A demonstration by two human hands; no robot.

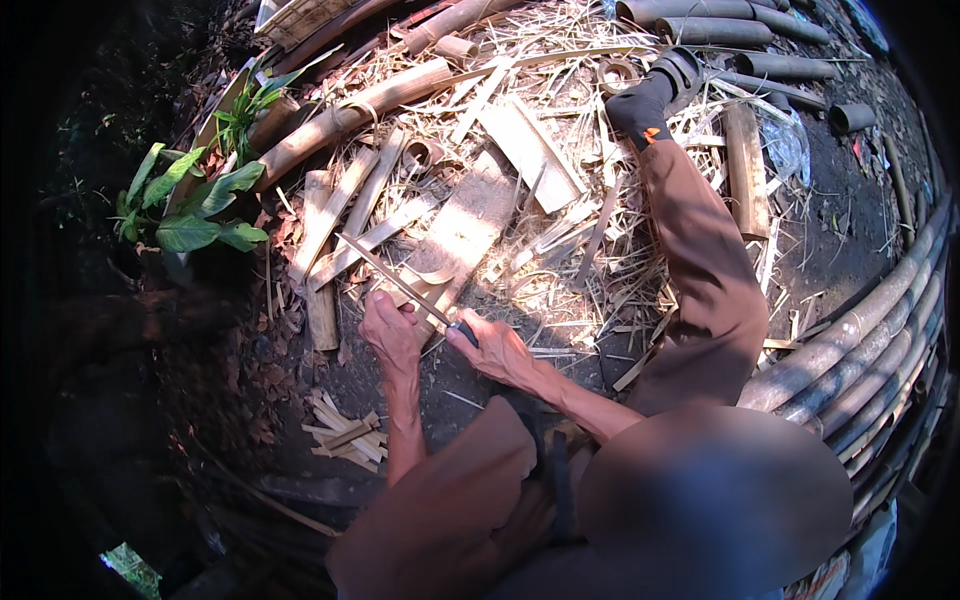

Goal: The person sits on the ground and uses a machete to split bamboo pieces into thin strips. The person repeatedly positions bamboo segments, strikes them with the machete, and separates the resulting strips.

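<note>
— So what does the knife [400,283] look like?
— Long, thin, pale blade with a dark handle, slanting over the chopping plank [455,240]. Right hand [492,350] is clenched round the handle; left hand [390,330] pinches a bamboo sliver against the blade.
— Around it?
— Split bamboo strips [345,435] below, bamboo poles [860,350] right, shavings everywhere.

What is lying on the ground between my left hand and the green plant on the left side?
In the head view, a short bamboo piece and dry leaves lie between the left hand and the green plant.
</note>
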